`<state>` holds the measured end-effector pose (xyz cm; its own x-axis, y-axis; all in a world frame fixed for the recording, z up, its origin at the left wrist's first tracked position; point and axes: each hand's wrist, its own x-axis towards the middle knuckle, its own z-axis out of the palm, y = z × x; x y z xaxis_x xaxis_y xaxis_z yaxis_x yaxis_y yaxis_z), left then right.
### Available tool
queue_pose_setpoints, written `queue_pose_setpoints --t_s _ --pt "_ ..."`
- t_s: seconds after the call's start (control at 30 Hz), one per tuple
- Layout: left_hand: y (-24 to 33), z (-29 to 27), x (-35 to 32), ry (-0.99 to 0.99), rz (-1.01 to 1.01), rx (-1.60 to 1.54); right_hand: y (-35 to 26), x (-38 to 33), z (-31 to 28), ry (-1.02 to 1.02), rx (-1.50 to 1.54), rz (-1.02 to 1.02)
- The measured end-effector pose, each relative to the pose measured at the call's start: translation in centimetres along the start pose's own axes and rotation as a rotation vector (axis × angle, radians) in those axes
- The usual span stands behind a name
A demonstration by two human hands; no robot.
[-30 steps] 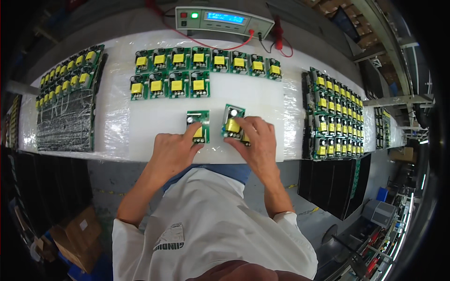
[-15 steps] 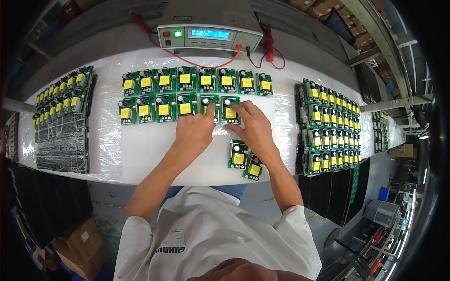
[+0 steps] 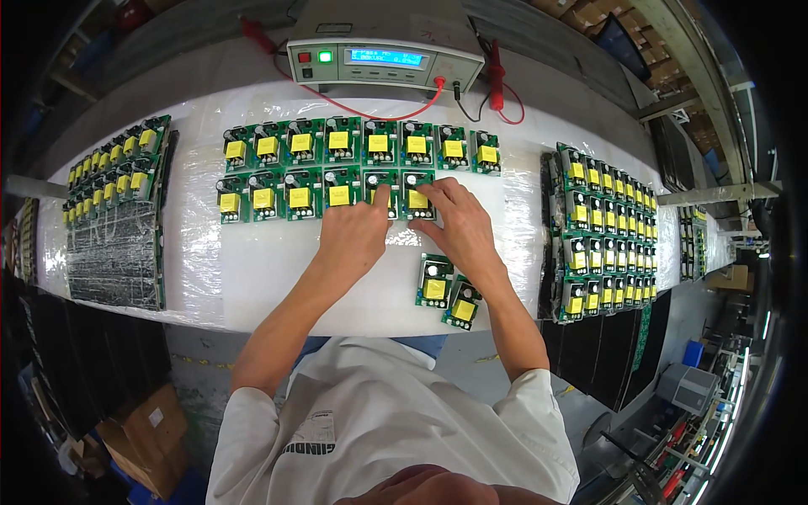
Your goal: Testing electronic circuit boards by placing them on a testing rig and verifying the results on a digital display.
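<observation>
Two rows of green circuit boards [image 3: 338, 145], each with a yellow transformer block, lie on the white table. At the right end of the lower row, my right hand [image 3: 461, 220] has its fingers and thumb around the right side of the last circuit board [image 3: 417, 200]. My left hand [image 3: 353, 237] is closed at the neighbouring circuit board [image 3: 372, 179], its index finger laid over the yellow block and the other fingers curled under. That hand covers much of its board. Below my right hand lie two loose circuit boards [image 3: 433, 289], one tilted against the other.
A tester [image 3: 387, 67] with a lit display and green button stands at the back, its red lead running behind the boards. A red probe [image 3: 497, 76] lies beside it. Stacked trays of boards stand left [image 3: 114, 244] and right [image 3: 576, 257]. The table's front edge is near my forearms.
The whole view has shifted slightly, so the table's things appear a little further right. Both hands stay at the same two boards, with hardly any movement of the fingers.
</observation>
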<state>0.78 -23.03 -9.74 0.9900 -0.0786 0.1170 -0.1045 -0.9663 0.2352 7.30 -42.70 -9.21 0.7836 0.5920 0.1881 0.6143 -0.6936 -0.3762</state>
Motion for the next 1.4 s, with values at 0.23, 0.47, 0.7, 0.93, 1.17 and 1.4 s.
queue_pose_setpoints --t_s 0.23,0.47,0.7,0.93,1.17,1.4 --pt "0.0 0.0 -0.1 0.012 -0.003 -0.016 -0.2 -0.1 0.2 -0.001 0.012 0.025" --pt "0.4 0.2 -0.4 0.027 0.017 -0.018 -0.3 -1.1 -0.2 0.057 0.014 0.006" --pt "3.1 -2.0 -4.1 0.048 -0.034 0.010 -1.4 -8.4 -5.9 0.125 -0.010 0.089" --pt "7.2 0.8 -8.3 -0.055 0.295 -0.268 -3.9 -15.7 -6.7 -0.110 0.101 0.308" --pt "8.1 1.5 -7.7 -0.038 0.224 -0.224 -3.6 -16.7 -5.7 -0.011 0.074 0.218" --pt "9.1 0.4 -3.8 -0.002 0.213 -0.144 1.1 -14.5 -7.6 0.153 0.108 0.232"
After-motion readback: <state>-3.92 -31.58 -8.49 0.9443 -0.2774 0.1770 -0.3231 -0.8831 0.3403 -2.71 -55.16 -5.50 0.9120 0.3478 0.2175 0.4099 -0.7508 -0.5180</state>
